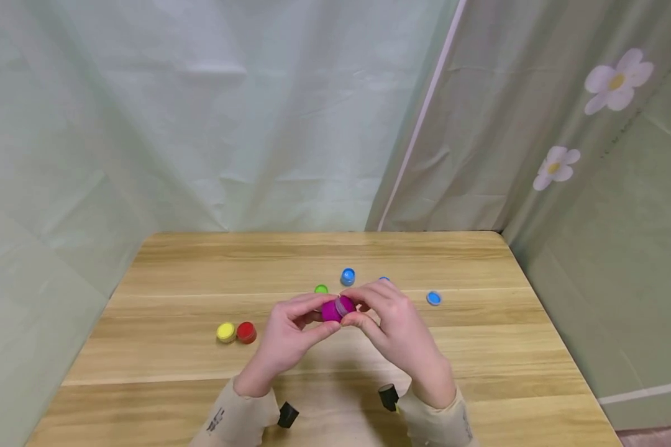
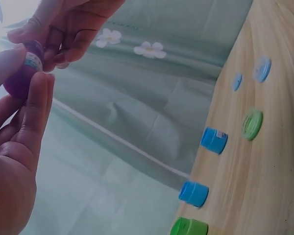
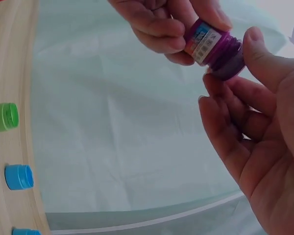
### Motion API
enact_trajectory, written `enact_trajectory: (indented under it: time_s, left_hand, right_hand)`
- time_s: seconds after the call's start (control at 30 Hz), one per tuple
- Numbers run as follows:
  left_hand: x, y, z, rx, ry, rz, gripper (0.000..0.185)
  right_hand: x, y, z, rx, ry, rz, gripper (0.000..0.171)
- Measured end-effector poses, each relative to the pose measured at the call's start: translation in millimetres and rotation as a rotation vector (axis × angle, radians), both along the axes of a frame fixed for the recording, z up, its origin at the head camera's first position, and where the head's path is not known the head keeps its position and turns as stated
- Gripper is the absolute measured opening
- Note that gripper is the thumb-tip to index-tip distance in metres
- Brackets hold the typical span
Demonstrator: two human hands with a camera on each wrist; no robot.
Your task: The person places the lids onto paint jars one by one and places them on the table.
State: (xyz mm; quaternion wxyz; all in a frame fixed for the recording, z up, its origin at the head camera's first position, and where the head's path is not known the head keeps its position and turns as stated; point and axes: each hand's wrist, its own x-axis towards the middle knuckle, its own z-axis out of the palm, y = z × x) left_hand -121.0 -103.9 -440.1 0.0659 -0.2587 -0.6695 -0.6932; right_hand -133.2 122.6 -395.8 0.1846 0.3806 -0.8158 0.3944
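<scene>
In the head view, both hands meet above the table around a small purple jar (image 1: pixel 329 311). My left hand (image 1: pixel 285 332) grips the jar's body, thumb on the near side. The fingers and thumb of my right hand (image 1: pixel 394 323) pinch the purple lid (image 3: pixel 230 68). Seen from the right wrist, the lid sits tilted at the jar's mouth, with the threaded neck showing between them. A printed label (image 3: pixel 206 45) wraps the jar body.
Beyond the hands stand open blue jars (image 2: pixel 214 140) and an open green jar (image 2: pixel 188 226). A green lid (image 2: pixel 252 124) and light blue lids (image 2: pixel 262 69) lie on the wooden table (image 1: pixel 162 292). A yellow jar (image 1: pixel 226 333) and a red jar (image 1: pixel 246 333) stand together at left.
</scene>
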Motion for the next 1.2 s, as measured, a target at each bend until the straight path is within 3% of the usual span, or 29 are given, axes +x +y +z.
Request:
enact_trajectory:
  time_s: [0.37, 0.73, 0.97, 1.1, 1.2]
  left_hand:
    - [0.8, -3, 0.4, -0.006, -0.008, 0.001, 0.037]
    - [1.2, -3, 2.6, -0.095, 0.058, 0.06, 0.039]
    - [-0.1, 0, 0.0, -0.058, 0.13, 0.005, 0.04]
    - [-1.1, 1, -1.6, -0.049, 0.116, -0.009, 0.04]
    - [-0.1, 1, -1.6, -0.073, 0.067, 0.017, 0.038]
  right_hand:
    - [0.3, -2, 1.0, -0.03, 0.045, 0.063, 0.039]
    - [5.9, -8, 1.1, 0.041, 0.046, -0.096, 0.047]
    - [7.6, -15, -1.2, 0.073, 0.017, -0.189, 0.033]
    - [7.5, -19, -2.4, 0.079, -0.01, -0.251, 0.04]
    - [7.2, -20, -3.6, 0.08, -0.047, -0.276, 0.045]
